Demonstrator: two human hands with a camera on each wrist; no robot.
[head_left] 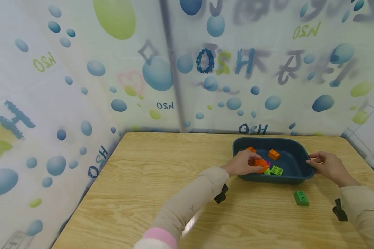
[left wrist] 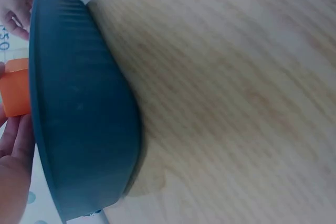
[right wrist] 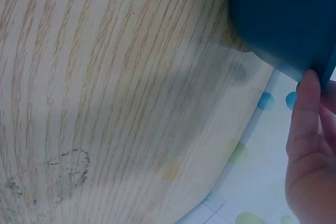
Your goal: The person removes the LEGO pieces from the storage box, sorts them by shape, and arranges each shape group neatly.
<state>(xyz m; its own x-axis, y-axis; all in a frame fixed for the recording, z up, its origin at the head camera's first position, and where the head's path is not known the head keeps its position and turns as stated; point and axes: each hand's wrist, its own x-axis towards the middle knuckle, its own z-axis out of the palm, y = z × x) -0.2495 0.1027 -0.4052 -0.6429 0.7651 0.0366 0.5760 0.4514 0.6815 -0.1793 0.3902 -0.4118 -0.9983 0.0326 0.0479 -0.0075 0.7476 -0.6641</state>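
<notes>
A dark blue plastic basin (head_left: 290,178) stands toward the table's back right. My left hand (head_left: 241,163) reaches over its left side and pinches an orange toy brick (head_left: 261,166) inside the rim; the left wrist view shows this orange brick (left wrist: 16,88) between thumb and fingers. With thumb and fingers, my right hand (head_left: 328,167) grips the basin's right rim, also seen in the right wrist view, where the hand (right wrist: 312,150) holds the basin's edge (right wrist: 302,69). Inside lie another orange brick (head_left: 274,154), a lime green brick (head_left: 277,170) and a partly hidden magenta brick (head_left: 268,163).
A green brick (head_left: 301,198) lies on the wooden table (head_left: 162,180) in front of the basin. A further orange piece (head_left: 250,149) shows behind my left hand. Patterned sheeting (head_left: 205,100) rises along the table's back and side edges.
</notes>
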